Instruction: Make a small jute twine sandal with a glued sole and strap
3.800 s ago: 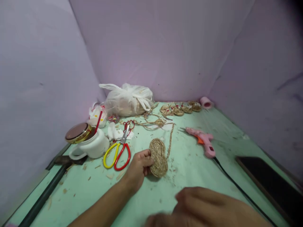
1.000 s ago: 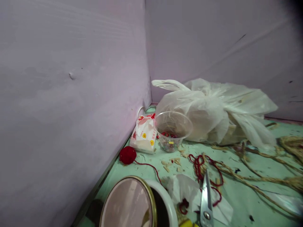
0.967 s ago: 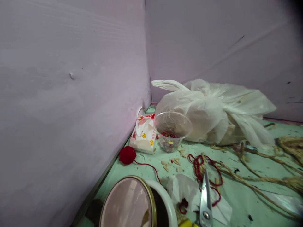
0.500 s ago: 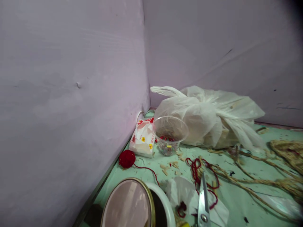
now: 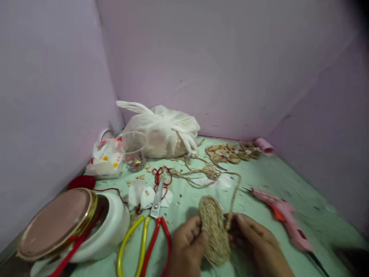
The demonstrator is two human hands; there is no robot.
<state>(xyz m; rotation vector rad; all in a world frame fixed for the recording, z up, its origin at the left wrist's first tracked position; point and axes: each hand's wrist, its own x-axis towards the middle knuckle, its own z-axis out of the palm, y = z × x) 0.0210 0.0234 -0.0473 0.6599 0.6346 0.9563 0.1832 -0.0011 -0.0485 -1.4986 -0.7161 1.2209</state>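
Both hands clamped on oval coil of tan jute twine (image 5: pixel 213 229), front centre of green bench (image 5: pixel 259 177). Left hand (image 5: pixel 187 246) pinches its left edge, right hand (image 5: pixel 256 246) its right.

Risks (est.):
- Grip slackens, outer turns spring loose.
- Loose twine tail (image 5: pixel 235 188) snags.
- Pink glue gun (image 5: pixel 284 217) lies near right hand, nozzle may burn.

Containers:
- Clear plastic cup (image 5: pixel 134 156) w/ small coloured beads.
- White jar (image 5: pixel 112 227), gold lid (image 5: pixel 57 223) askew, contents unseen.
- Knotted white plastic bag (image 5: pixel 161 129), contents unclear.

head view, close, looking forward-down
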